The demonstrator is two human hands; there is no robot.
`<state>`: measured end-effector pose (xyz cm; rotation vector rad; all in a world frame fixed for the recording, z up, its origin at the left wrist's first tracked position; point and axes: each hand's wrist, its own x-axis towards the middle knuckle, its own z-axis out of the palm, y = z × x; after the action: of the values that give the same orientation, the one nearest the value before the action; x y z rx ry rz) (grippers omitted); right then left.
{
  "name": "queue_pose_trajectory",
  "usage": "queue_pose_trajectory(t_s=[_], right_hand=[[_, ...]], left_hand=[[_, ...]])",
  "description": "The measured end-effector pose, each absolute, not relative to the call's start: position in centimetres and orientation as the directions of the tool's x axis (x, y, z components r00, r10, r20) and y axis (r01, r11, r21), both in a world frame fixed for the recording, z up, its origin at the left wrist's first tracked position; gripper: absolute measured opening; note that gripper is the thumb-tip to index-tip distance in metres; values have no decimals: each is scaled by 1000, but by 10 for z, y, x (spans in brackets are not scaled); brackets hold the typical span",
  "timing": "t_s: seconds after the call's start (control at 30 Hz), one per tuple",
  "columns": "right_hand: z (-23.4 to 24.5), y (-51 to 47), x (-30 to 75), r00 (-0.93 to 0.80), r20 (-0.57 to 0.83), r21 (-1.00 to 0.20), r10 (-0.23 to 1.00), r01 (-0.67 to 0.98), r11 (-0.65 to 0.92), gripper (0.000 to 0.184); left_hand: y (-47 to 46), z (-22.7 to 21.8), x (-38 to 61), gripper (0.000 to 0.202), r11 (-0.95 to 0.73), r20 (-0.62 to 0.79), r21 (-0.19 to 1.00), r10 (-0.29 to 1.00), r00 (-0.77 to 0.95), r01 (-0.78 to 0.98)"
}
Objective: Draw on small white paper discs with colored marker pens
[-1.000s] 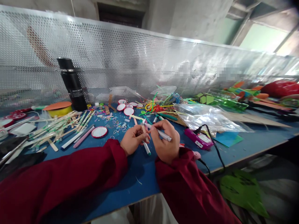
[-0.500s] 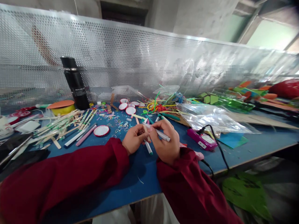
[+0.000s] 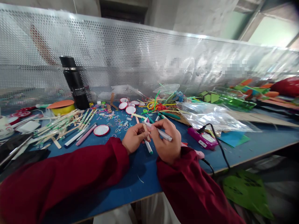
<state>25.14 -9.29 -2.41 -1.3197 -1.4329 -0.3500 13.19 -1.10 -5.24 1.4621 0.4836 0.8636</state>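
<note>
Between the fingertips of my left hand (image 3: 133,138) is a wooden craft stick (image 3: 146,128), held upright at a slant. My right hand (image 3: 167,141) is closed round a white marker (image 3: 164,135), its front end close to the stick. Fingers partly cover where marker and stick come together. Below both hands, a second white marker with a green end (image 3: 149,148) lies on the blue table (image 3: 140,199). Left of my left hand is a red-rimmed white lid (image 3: 101,130), with white and pink markers (image 3: 86,135) beside it.
A black bottle (image 3: 76,85) stands at the back left, behind a pile of craft sticks (image 3: 54,129). Small rubber bands (image 3: 118,126) are scattered in the middle. To the right lie a purple power strip (image 3: 202,138) with a black cord and a clear plastic bag (image 3: 210,116).
My right hand and the marker have shifted very slightly to the right. My left hand keeps its hold on the craft stick, nearly still.
</note>
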Motion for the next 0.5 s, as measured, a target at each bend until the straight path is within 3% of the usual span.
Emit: queue_pose_trajectory(t_s=[0.5], right_hand=[[-25,-93,252,236,815,-444,529,841,309,13]], left_hand=[[-9,-55,132,35,-105,211,974,753,623,-202]])
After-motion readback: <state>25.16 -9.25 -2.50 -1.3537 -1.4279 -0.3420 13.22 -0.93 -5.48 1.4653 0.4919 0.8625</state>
